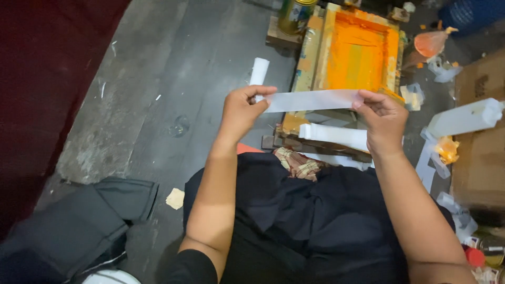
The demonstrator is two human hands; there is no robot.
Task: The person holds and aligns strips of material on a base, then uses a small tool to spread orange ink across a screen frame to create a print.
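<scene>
Thin white paper strip point(311, 100), pulled flat and level between two bare hands, above the lap. Left hand point(241, 110) pinching the strip's left end, thumb on top, fingers curled shut beneath; strip end folding upward past the knuckles as a short white tab. Right hand point(383, 118) pinching the right end, fingertips point(363, 100) closed on the paper edge.

Just beyond the fingers, on the floor: wooden screen-printing frame point(357, 50), mesh coated in bright orange ink, edges smeared yellow and orange. Beneath the right hand, a white paper roll point(334, 134) lying across dark wooden slats. Beyond the left fingertips, a metal can point(294, 14) on a small wooden block. To the right of the right hand, a white plastic bottle point(465, 118) lying on its side near a brown cardboard box point(481, 152), with crumpled plastic scraps and an orange-stained bag point(432, 42) around.

Below the wrists, black cloth point(310, 215) across the lap, a checked fabric patch at its top edge. Left of the left forearm, grey worn concrete floor point(158, 89), scuffed and paint-flecked, scattered with small paper bits. Far left, a dark red surface point(47, 73); lower left, folded dark fabric point(79, 226). Dim, cluttered workshop setting.
</scene>
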